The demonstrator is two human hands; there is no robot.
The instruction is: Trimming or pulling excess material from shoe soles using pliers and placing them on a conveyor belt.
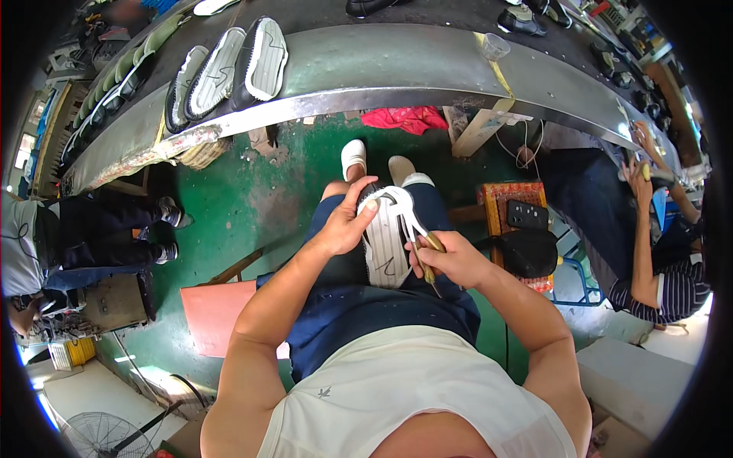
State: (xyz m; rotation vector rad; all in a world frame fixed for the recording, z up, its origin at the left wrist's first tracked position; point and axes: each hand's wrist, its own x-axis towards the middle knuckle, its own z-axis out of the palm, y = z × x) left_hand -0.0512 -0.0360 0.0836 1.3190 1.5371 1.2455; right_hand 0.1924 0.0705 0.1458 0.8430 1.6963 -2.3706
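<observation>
On my lap lies a shoe (pixel 383 248) with its pale ribbed sole turned up and a dark pen mark near its lower end. My left hand (pixel 347 225) is closed on the shoe's far end, thumb on top and fingers round the edge. A white strip (pixel 403 200) loops over that end and runs down toward my right hand (pixel 452 259). My right hand is closed round a slim brass-coloured hand tool (pixel 434 243) beside the sole's right edge; part shows above the fingers and a thin tip points down below them. Its exact kind cannot be made out.
Ahead stands a metal-topped workbench (pixel 382 65) with several upturned shoes (pixel 265 59) at left and a clear cup (pixel 495 47) at right. A seat (pixel 513 200) to my right bears a phone (pixel 527 214) and a black bag (pixel 525 252). Other people work on both sides.
</observation>
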